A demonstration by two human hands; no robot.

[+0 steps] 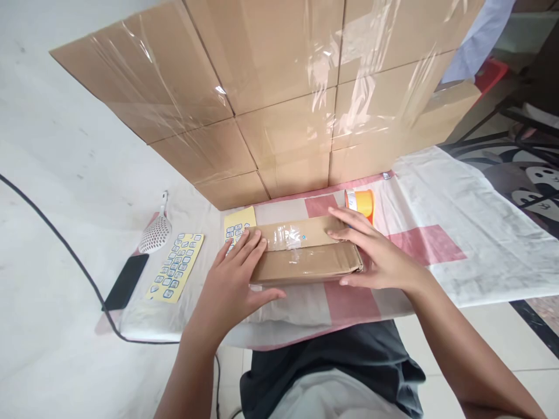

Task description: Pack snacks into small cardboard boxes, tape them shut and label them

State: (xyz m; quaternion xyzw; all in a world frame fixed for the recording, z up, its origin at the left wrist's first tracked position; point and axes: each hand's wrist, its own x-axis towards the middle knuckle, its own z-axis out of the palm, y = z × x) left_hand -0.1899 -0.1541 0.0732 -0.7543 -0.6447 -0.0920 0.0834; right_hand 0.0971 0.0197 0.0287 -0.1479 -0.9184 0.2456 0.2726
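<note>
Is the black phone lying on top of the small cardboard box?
No, the phone lies on the floor, far left of the box under both hands.

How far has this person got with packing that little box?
The small carton is closed, with clear tape along its top seam. Both hands, left hand and right hand, press flat on it. The sticker sheet lies beside it unused; whether a label goes on, I cannot tell. The tape roll is set aside.

Pale floor (52,145), stacked wrapped cartons (279,87), patterned rug (519,174)
</note>
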